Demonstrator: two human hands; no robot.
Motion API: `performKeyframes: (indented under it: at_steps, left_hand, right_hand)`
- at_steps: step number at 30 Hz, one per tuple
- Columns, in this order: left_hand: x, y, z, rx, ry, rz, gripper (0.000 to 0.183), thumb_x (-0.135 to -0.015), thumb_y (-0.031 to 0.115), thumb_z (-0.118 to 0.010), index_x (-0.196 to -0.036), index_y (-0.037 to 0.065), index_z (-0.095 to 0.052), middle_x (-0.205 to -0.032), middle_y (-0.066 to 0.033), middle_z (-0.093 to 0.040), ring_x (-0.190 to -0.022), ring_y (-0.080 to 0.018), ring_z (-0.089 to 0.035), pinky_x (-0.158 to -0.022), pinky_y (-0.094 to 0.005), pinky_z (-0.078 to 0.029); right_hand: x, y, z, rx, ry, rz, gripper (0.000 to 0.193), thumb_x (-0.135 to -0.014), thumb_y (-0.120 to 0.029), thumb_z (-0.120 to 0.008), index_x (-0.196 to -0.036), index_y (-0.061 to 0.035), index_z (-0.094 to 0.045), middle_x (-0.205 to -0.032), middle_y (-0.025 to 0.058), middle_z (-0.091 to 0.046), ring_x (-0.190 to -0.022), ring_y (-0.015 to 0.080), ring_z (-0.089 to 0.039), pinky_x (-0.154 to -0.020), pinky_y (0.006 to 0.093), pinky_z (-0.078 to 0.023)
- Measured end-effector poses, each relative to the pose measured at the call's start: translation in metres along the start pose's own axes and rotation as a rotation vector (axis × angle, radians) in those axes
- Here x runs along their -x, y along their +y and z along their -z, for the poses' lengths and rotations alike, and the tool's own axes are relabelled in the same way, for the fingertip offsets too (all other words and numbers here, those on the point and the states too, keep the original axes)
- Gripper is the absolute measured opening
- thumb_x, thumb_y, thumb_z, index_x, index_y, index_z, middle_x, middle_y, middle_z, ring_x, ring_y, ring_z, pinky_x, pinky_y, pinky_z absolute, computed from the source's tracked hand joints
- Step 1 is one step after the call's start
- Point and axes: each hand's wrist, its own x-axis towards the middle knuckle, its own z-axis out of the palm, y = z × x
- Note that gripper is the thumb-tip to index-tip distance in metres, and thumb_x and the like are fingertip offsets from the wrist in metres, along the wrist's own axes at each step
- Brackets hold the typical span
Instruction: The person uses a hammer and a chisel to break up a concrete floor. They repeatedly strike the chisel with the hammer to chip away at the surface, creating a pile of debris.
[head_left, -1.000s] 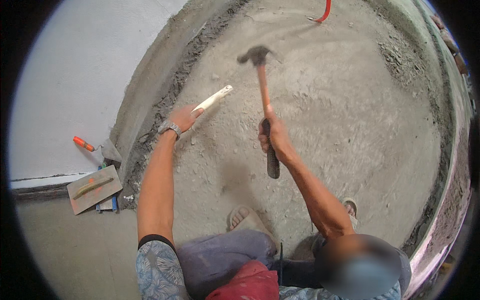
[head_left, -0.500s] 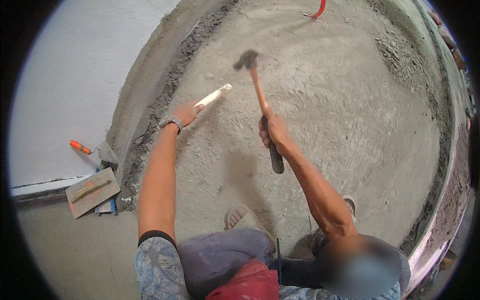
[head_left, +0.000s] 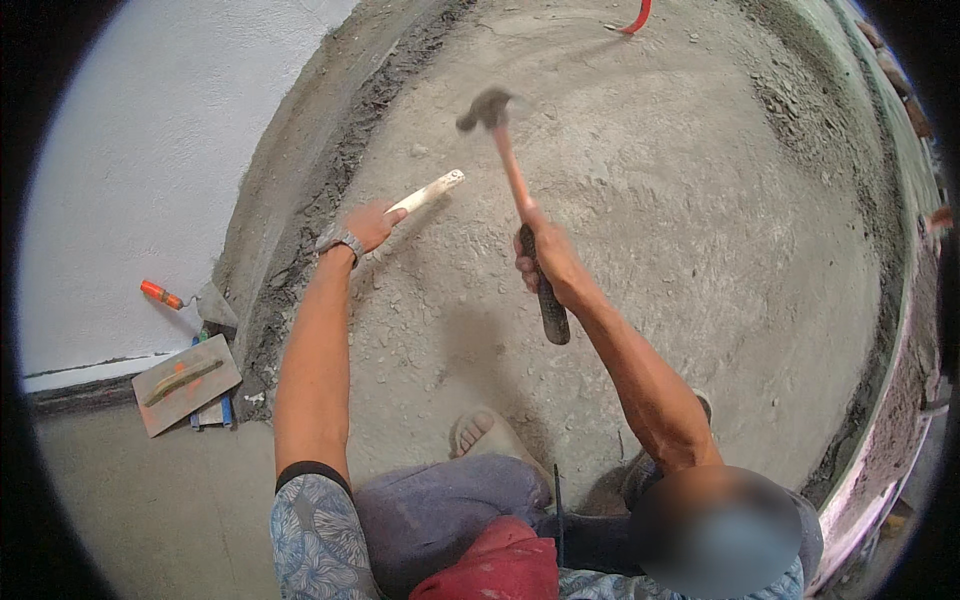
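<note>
My left hand (head_left: 370, 227), with a watch-like band at the wrist, is closed round a pale rod (head_left: 428, 192). The rod's worn end points up and right, while its other end is hidden behind my fingers and the hand. In my right hand (head_left: 548, 262) is a hammer (head_left: 513, 172), gripped by its black lower handle. Its dark head, smeared by motion, hangs up and right of the rod's exposed end, apart from it. Beneath both hands lies a rough grey concrete floor (head_left: 640, 300) with chips scattered over it.
A flat float (head_left: 205, 372) and an orange-handled trowel (head_left: 165, 295) lie at the left by the white wall (head_left: 150, 150). A rough ledge curves along the left, and a low wall (head_left: 890, 440) bends round the right. A red curved piece (head_left: 640, 15) shows at the far edge.
The hammer head has shifted slightly left and away from me. My left hand and the rod are almost where they were.
</note>
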Motion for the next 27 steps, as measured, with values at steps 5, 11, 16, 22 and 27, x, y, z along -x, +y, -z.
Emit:
performKeyframes:
  at_steps: [5,11,16,22,27]
  left_hand:
    - [0.005,0.005,0.014,0.092,-0.091,0.126,0.046,-0.095,0.045,-0.044,-0.096,0.003,-0.061,-0.067,-0.0103,-0.059,-0.055,-0.0238,-0.057,-0.057,-0.0412,-0.044]
    - [0.013,0.009,0.017,0.051,-0.078,0.094,0.043,-0.095,0.043,-0.045,-0.096,0.005,-0.062,-0.076,-0.0126,-0.06,-0.065,-0.0268,-0.057,-0.063,-0.0429,-0.044]
    - [0.015,0.003,0.015,0.008,-0.107,0.153,0.043,-0.096,0.043,-0.044,-0.109,0.009,-0.065,-0.103,-0.02,-0.067,-0.096,-0.0379,-0.062,-0.084,-0.0483,-0.046]
    - [0.017,0.002,0.013,-0.024,-0.093,0.161,0.045,-0.096,0.046,-0.044,-0.118,0.012,-0.063,-0.106,-0.0193,-0.067,-0.098,-0.038,-0.062,-0.085,-0.0483,-0.047]
    - [0.017,0.006,0.017,-0.037,-0.102,0.122,0.047,-0.096,0.048,-0.043,-0.119,0.012,-0.063,-0.107,-0.0197,-0.066,-0.099,-0.0376,-0.062,-0.086,-0.0478,-0.047]
  right_hand:
    - [0.007,-0.001,-0.018,-0.234,0.042,0.402,0.063,-0.094,-0.063,-0.041,-0.067,-0.0072,-0.049,-0.051,0.0015,-0.045,-0.04,0.0134,-0.043,-0.037,0.0297,-0.034]
    - [-0.015,0.0,-0.024,0.103,-0.033,-0.205,0.062,-0.093,-0.065,-0.04,-0.068,-0.0087,-0.048,-0.055,0.0015,-0.046,-0.042,0.0128,-0.043,-0.039,0.0319,-0.036]
    - [-0.01,-0.008,-0.021,-0.069,-0.044,0.103,0.064,-0.093,-0.066,-0.038,-0.064,-0.0094,-0.046,-0.054,0.0003,-0.045,-0.041,0.0127,-0.041,-0.039,0.0324,-0.035]
    - [-0.007,0.017,-0.039,0.015,-0.032,-0.042,0.059,-0.094,-0.063,-0.04,-0.069,-0.0093,-0.048,-0.054,-0.0012,-0.044,-0.041,0.0121,-0.04,-0.039,0.0296,-0.034]
    - [-0.001,-0.004,-0.01,0.137,-0.056,-0.071,0.06,-0.093,-0.064,-0.041,-0.068,-0.0097,-0.048,-0.053,-0.0014,-0.043,-0.041,0.0112,-0.039,-0.039,0.0292,-0.034]
